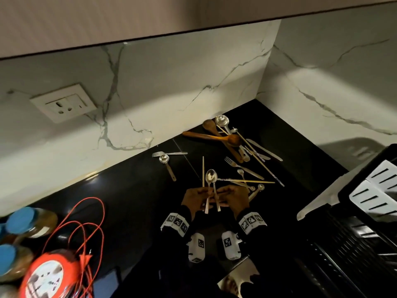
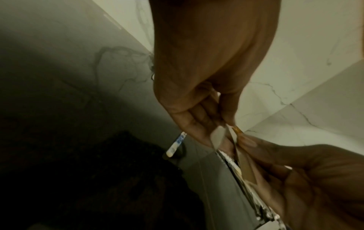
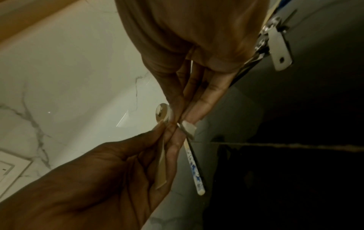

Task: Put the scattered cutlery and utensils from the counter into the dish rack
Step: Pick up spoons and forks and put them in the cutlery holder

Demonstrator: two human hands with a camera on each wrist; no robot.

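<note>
Your left hand [image 1: 196, 197] and right hand [image 1: 233, 197] meet over the black counter [image 1: 133, 190], fingers pinching two steel spoons [image 1: 211, 186]. Only your head view shows the dish rack [image 1: 365, 211] at right. No writing is legible.

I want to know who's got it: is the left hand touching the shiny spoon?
Touching. In the head view the left hand pinches the spoon by its handle; the right hand meets it there too.

Blue-lidded jars [image 1: 20, 220] and a red cord reel [image 1: 49, 276] stand below a wall socket [image 1: 63, 102].
</note>
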